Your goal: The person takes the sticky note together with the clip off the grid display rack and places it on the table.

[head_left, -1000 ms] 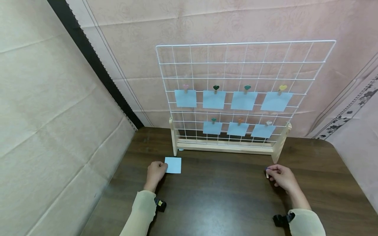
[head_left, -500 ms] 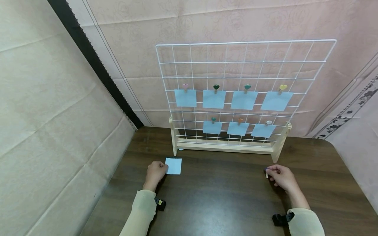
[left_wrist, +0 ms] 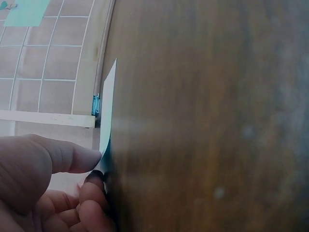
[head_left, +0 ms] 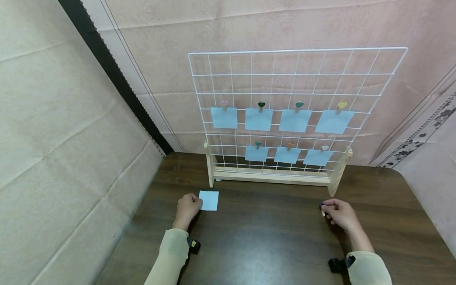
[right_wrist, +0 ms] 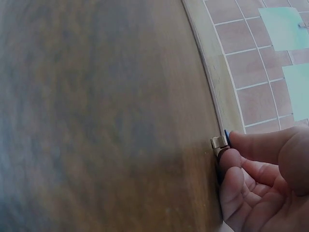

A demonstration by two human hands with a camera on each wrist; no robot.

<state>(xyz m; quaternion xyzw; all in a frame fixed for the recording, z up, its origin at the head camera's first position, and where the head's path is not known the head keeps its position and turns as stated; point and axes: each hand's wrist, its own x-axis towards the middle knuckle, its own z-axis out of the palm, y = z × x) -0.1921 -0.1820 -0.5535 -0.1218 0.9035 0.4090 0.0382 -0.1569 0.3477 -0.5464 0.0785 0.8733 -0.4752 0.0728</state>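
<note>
My left hand (head_left: 188,209) pinches a blue paper note (head_left: 209,200) by its left edge, between thumb and fingers. In the left wrist view the note (left_wrist: 108,111) appears nearly edge-on, close over the tabletop. On the right, my right hand (head_left: 339,213) pinches a small wooden clothespin (right_wrist: 218,142) with a dark blue piece on it; the fingers hide part of it. Beyond both hands stands a white wire grid (head_left: 295,74) on a pale wooden stand (head_left: 270,177). Two rows of blue notes hang there from small clips, mostly heart-topped, such as the yellow heart clip (head_left: 342,105).
The brown wooden table (head_left: 260,237) runs beneath both hands. A bit of blue (head_left: 218,180) shows at the stand's left foot. Pale cloth (head_left: 71,158) hangs at the left, with pinkish cloth (head_left: 149,39) behind the grid. Each wrist wears a small black camera.
Almost nothing differs. The note in my left hand shifts very slightly, and the clothespin in my right hand turns a little between the fingers.
</note>
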